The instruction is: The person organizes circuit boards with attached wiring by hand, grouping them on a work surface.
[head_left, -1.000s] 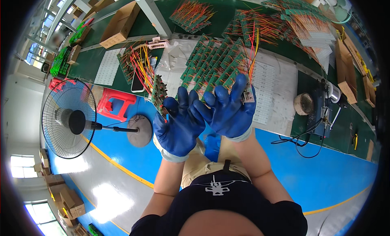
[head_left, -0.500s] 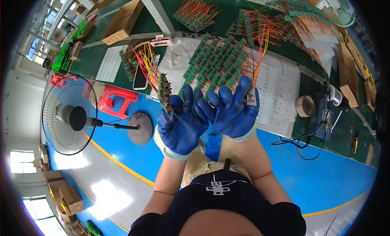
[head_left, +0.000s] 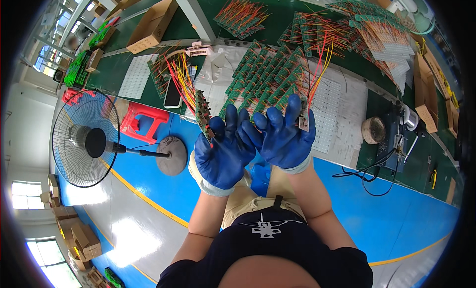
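Observation:
Both my hands wear blue coated gloves and are raised side by side at the table's near edge. My left hand (head_left: pixel 223 156) grips a narrow green circuit board (head_left: pixel 203 117) between thumb and fingers, with small components along its face. Red and yellow wires (head_left: pixel 182 82) fan up from that board. Between the thumb and fingers of my right hand (head_left: pixel 287 139) is a small pale board (head_left: pixel 304 121); red and yellow wires (head_left: pixel 320 69) rise from it. Just beyond the gloves, several green circuit boards (head_left: pixel 265 77) lie in rows, partly hidden by my fingers.
More wired boards (head_left: pixel 240 17) lie at the back. A black phone (head_left: pixel 172 94) and a perforated white sheet (head_left: pixel 135 77) are on the left. A round pot (head_left: pixel 373 129) and a clamp stand with cables (head_left: pixel 396 139) stand right. A fan (head_left: pixel 94 144) and red stool (head_left: pixel 144 123) are beside the table.
The pale board in my right hand has turned slightly, and its wires lean further right. The board in my left hand has shifted a little. Both hands keep their hold.

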